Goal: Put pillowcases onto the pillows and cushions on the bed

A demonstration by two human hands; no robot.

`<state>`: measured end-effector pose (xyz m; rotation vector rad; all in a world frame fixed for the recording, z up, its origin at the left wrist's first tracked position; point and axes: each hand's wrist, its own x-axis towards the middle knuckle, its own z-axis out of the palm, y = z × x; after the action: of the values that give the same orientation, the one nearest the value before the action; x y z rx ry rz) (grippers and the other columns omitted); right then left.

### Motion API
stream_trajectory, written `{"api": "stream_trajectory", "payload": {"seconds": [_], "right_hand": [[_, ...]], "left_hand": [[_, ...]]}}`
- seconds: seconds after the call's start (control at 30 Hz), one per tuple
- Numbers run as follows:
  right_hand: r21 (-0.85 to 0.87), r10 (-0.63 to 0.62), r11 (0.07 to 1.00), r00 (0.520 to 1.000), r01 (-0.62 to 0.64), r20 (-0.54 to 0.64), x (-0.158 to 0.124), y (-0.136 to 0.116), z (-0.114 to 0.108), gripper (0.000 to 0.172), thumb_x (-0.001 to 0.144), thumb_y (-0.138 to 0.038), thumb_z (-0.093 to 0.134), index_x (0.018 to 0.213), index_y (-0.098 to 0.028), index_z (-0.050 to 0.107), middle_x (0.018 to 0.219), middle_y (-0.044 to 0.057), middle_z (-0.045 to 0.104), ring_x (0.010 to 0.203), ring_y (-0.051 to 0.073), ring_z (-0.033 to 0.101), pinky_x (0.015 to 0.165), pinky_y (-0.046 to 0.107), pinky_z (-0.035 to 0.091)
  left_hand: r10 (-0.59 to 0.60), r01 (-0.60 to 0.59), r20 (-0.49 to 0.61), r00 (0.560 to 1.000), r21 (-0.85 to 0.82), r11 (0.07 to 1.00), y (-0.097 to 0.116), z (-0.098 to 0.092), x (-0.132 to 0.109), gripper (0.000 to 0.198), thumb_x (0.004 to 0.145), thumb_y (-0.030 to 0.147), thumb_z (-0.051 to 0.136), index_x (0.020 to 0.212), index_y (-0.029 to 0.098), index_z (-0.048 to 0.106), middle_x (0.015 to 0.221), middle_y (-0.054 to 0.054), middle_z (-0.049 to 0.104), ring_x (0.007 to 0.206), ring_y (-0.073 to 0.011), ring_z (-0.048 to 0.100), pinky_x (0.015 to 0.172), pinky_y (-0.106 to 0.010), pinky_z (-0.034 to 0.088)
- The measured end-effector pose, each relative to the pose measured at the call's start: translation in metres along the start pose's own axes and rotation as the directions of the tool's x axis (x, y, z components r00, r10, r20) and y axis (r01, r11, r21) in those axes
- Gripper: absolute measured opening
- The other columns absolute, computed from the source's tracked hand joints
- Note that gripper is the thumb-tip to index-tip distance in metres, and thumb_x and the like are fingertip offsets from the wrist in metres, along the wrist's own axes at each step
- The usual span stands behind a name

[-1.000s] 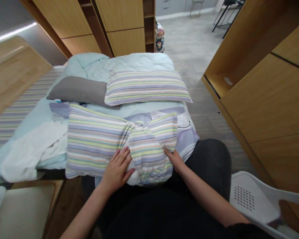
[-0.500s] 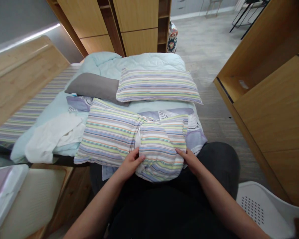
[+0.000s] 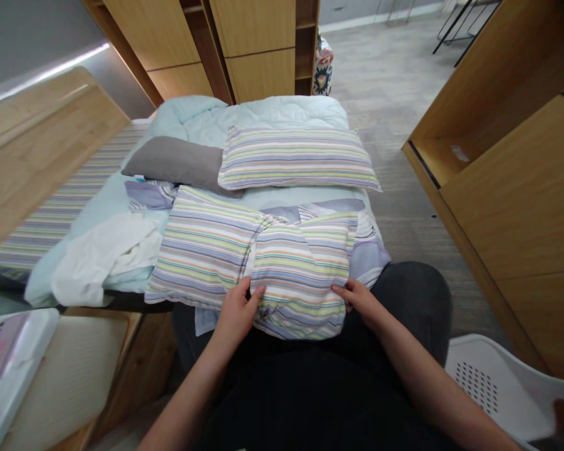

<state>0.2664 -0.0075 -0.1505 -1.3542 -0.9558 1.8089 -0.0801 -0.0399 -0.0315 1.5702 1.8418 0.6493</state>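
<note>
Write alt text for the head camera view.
The left hand pinches and the right hand touches the near end of a bunched striped pillow. Behind it lie a second striped pillow, a grey pillow and a pale quilt; white cloth sits to the left.

The 1 head camera looks forward and down (close above the nearest pillow (image 3: 296, 275)) along the bed (image 3: 272, 116).

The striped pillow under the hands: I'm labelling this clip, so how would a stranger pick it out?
Find the bed with the pale blue quilt. At its near edge, against the person's lap, lies a bunched striped pillow with the left hand and right hand on it. Unlike the smooth striped pillow farther back, it is crumpled and lumpy.
</note>
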Motion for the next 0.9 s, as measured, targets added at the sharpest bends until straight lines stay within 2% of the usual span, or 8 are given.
{"api": "stream_trajectory", "payload": {"seconds": [0.13, 0.23, 0.33, 0.43, 0.53, 0.63, 0.8, 0.9], "right_hand": [[0.231, -0.039, 0.970, 0.989, 0.071, -0.140, -0.018, 0.017, 0.032, 0.070, 0.073, -0.059, 0.093, 0.133, -0.028, 0.072, 0.129, 0.009, 0.079, 0.123, 0.036, 0.073, 0.114, 0.058, 0.055], [0.317, 0.037, 0.948, 0.998, -0.017, -0.059, -0.030, 0.026, 0.049, 0.084, 0.078, -0.060, 0.089, 0.151, -0.031, 0.059, 0.145, 0.010, 0.071, 0.137, 0.035, 0.066, 0.119, 0.059, 0.052], [0.260, 0.068, 0.963, 0.997, -0.077, 0.041, -0.032, 0.027, 0.048, 0.084, 0.080, -0.062, 0.088, 0.151, -0.027, 0.060, 0.145, 0.012, 0.071, 0.138, 0.035, 0.066, 0.120, 0.060, 0.051], [0.120, -0.019, 0.992, 0.997, 0.027, -0.072, -0.026, 0.023, 0.041, 0.080, 0.073, -0.062, 0.093, 0.138, -0.022, 0.070, 0.140, 0.013, 0.074, 0.136, 0.038, 0.067, 0.122, 0.060, 0.049], [0.008, -0.113, 0.993, 0.955, 0.120, -0.275, -0.025, 0.009, 0.037, 0.071, 0.066, -0.065, 0.094, 0.120, -0.022, 0.078, 0.128, 0.013, 0.079, 0.128, 0.043, 0.071, 0.117, 0.064, 0.052], [0.020, -0.133, 0.990, 0.956, 0.143, -0.260, -0.037, -0.016, 0.025, 0.063, 0.071, -0.065, 0.091, 0.116, -0.021, 0.080, 0.118, 0.013, 0.082, 0.118, 0.043, 0.075, 0.108, 0.061, 0.059], [0.085, -0.196, 0.970, 0.938, 0.229, -0.285, -0.035, -0.049, -0.005, 0.044, 0.078, -0.057, 0.086, 0.106, -0.025, 0.074, 0.100, 0.006, 0.081, 0.103, 0.033, 0.078, 0.097, 0.050, 0.065], [0.204, -0.010, 0.976, 0.958, 0.072, -0.288, -0.010, -0.041, 0.003, 0.058, 0.077, -0.057, 0.085, 0.124, -0.027, 0.067, 0.118, 0.007, 0.080, 0.114, 0.032, 0.077, 0.104, 0.052, 0.063]], "left_hand": [[-0.101, 0.182, 0.238, 0.966, -0.348, 0.919, -0.014, 0.026, 0.007, 0.038, 0.092, 0.052, 0.068, 0.112, 0.020, 0.075, 0.113, -0.012, 0.080, 0.118, -0.0328, 0.071, 0.108, -0.047, 0.052], [0.016, 0.402, 0.507, 0.862, -0.702, 0.588, -0.014, 0.038, 0.024, 0.050, 0.085, 0.053, 0.079, 0.118, 0.016, 0.075, 0.119, -0.015, 0.080, 0.124, -0.0350, 0.071, 0.111, -0.048, 0.053], [0.056, 0.473, 0.539, 0.840, -0.780, 0.410, -0.009, 0.037, 0.038, 0.054, 0.082, 0.055, 0.082, 0.116, 0.014, 0.075, 0.115, -0.017, 0.080, 0.119, -0.0358, 0.074, 0.108, -0.050, 0.055], [0.051, 0.328, 0.438, 0.898, -0.740, 0.587, -0.002, 0.031, 0.041, 0.049, 0.089, 0.059, 0.073, 0.115, 0.017, 0.073, 0.109, -0.014, 0.080, 0.113, -0.0329, 0.074, 0.106, -0.050, 0.056], [0.078, -0.026, 0.107, 0.991, -0.420, 0.907, 0.010, 0.021, 0.028, 0.039, 0.097, 0.058, 0.063, 0.096, 0.020, 0.071, 0.103, -0.011, 0.076, 0.109, -0.0304, 0.070, 0.106, -0.047, 0.053], [0.119, -0.145, -0.190, 0.975, -0.132, 0.981, 0.019, 0.005, 0.007, 0.040, 0.104, 0.054, 0.056, 0.083, 0.021, 0.065, 0.104, -0.010, 0.072, 0.107, -0.0284, 0.066, 0.105, -0.043, 0.052], [0.127, -0.041, 0.158, 0.979, -0.459, 0.888, 0.000, -0.002, 0.009, 0.043, 0.099, 0.053, 0.068, 0.128, 0.020, 0.071, 0.125, -0.010, 0.077, 0.119, -0.0295, 0.071, 0.106, -0.040, 0.055], [0.061, 0.031, 0.286, 0.956, -0.306, 0.952, -0.020, 0.027, 0.035, 0.043, 0.101, 0.046, 0.062, 0.131, 0.016, 0.071, 0.134, -0.016, 0.076, 0.129, -0.0337, 0.069, 0.111, -0.044, 0.051]]}}
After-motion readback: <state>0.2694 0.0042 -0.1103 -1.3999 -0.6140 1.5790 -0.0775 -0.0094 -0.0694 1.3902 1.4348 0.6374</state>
